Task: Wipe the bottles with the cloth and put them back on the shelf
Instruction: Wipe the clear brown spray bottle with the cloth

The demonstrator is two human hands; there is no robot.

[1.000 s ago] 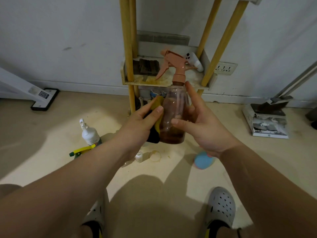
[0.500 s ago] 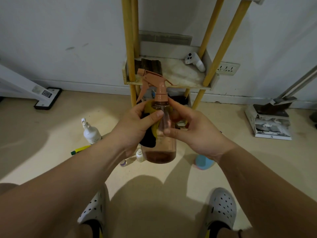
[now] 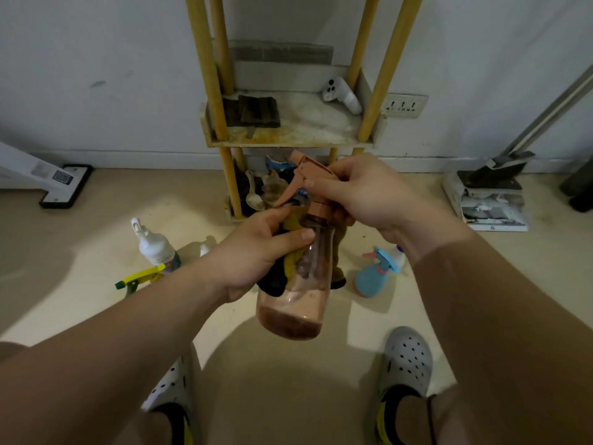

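Observation:
A clear spray bottle [image 3: 296, 303] with a pink trigger head and brownish liquid at its bottom hangs upright in front of me. My left hand [image 3: 256, 248] grips its upper body through a yellow-and-black cloth [image 3: 282, 271], thumb across the neck. My right hand [image 3: 369, 194] holds the pink trigger head from the right. Behind the hands stands the yellow-poled shelf [image 3: 288, 136]. On the floor are a white bottle [image 3: 154, 245], a yellow-green sprayer [image 3: 141, 277] and a blue spray bottle [image 3: 378, 274].
The shelf board carries a dark folded cloth [image 3: 253, 110] and a white controller [image 3: 341, 94]. Clutter fills the lower shelf level. A mop base [image 3: 64, 184] lies at the left, papers with a dustpan [image 3: 491, 194] at the right. My two shoes are below.
The spray bottle has come down and toward me from shelf height. My right hand moved from the bottle's body up to the trigger head, while the left hand kept the cloth on it.

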